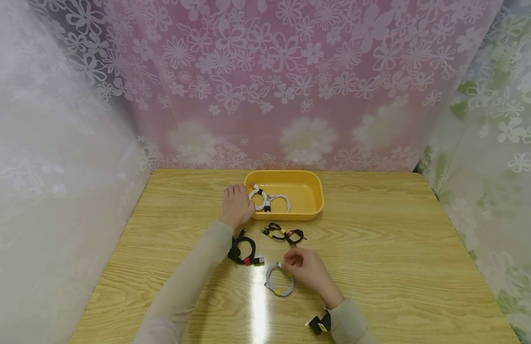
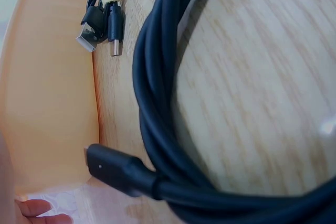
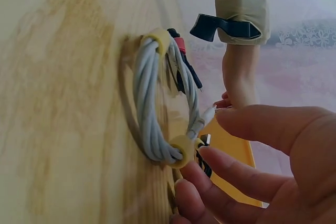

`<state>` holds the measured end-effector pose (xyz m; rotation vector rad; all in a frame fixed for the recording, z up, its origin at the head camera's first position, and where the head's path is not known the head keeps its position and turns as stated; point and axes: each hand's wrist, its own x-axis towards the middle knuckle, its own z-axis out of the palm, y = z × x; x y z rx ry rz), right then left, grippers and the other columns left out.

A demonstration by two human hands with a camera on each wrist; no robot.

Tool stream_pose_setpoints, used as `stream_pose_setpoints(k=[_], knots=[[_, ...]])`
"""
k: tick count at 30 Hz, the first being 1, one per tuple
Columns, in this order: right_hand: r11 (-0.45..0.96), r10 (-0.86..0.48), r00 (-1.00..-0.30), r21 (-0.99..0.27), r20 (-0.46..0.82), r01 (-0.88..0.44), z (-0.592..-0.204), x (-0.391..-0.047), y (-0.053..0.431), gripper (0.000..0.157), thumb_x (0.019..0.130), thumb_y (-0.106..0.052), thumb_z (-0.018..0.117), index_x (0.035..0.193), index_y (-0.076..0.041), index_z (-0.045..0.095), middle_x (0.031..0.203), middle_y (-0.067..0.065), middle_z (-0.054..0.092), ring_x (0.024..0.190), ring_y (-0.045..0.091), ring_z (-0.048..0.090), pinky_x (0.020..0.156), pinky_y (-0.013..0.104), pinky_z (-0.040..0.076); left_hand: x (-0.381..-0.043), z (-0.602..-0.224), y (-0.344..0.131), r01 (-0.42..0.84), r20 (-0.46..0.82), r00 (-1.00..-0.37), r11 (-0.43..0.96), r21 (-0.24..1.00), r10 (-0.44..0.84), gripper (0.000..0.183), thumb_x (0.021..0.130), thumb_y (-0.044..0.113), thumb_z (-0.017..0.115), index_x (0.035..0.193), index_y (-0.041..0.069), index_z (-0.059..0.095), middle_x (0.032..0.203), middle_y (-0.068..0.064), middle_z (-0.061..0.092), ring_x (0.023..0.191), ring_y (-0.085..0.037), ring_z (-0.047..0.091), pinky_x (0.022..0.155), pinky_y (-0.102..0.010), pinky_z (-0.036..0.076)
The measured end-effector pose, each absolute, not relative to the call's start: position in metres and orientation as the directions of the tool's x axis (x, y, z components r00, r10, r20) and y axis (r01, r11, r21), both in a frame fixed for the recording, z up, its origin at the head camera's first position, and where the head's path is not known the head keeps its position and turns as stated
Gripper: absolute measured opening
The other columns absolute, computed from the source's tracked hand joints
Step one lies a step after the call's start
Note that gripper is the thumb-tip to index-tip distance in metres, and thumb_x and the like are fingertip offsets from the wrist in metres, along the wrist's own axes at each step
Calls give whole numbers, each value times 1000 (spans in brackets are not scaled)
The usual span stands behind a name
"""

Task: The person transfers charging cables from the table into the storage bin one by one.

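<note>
My left hand (image 1: 237, 205) grips the left end of a yellow plastic bin (image 1: 308, 216); some of its fingertips (image 2: 34, 208) show past the bin's wall. Inside the bin lie two coiled white cables, one at the left (image 1: 258, 199) and another beside it (image 1: 287, 203), with black ties. My right hand (image 1: 310, 272) is at the upper right of a coiled light-grey cable (image 3: 147, 98) with yellow ties. A gap shows between its thumb and forefinger around the pale connector (image 3: 206, 119), and the fingertips are close by a yellow tie.
A thick black USB cable (image 1: 248, 260) with a red tie lies below my left hand. Just in front of the bin is a thinner black cable (image 1: 276, 234) with yellow and red ties. Flowered curtains (image 1: 270, 95) hang around the wooden table (image 1: 398, 239).
</note>
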<state>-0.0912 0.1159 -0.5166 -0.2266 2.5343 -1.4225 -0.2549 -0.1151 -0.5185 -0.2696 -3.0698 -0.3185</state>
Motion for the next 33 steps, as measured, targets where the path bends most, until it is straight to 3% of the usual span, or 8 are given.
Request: stream_pose_setpoints(k=[5,15,33], knots=[[528,-233,-961,-849,-150,5,-518,-88,115,25,76,-9,82,98,-4,70,87,4,65,66,14,52,57,27,43,-255,-519,-115,173,56,-985,965,195,165,32,97,22,39,113,-4,46,112,-23,49,107,-40,41,99,-49,29],[564,-219,-970,-825,-104,-40,-528,-87,112,23,73,-4,82,93,-6,71,79,2,63,61,11,51,55,26,42,-255,-520,-115,168,54,-986,966,196,161,31,98,23,39,113,-3,46,111,-23,49,106,-39,41,99,-49,29],[569,-195,-977,-822,-86,-41,-532,-87,112,14,76,-4,79,86,-9,71,73,-4,60,60,11,50,53,25,41,-256,-521,-115,170,57,-985,965,198,162,30,96,23,36,110,-2,45,109,-22,49,105,-38,40,98,-48,29]])
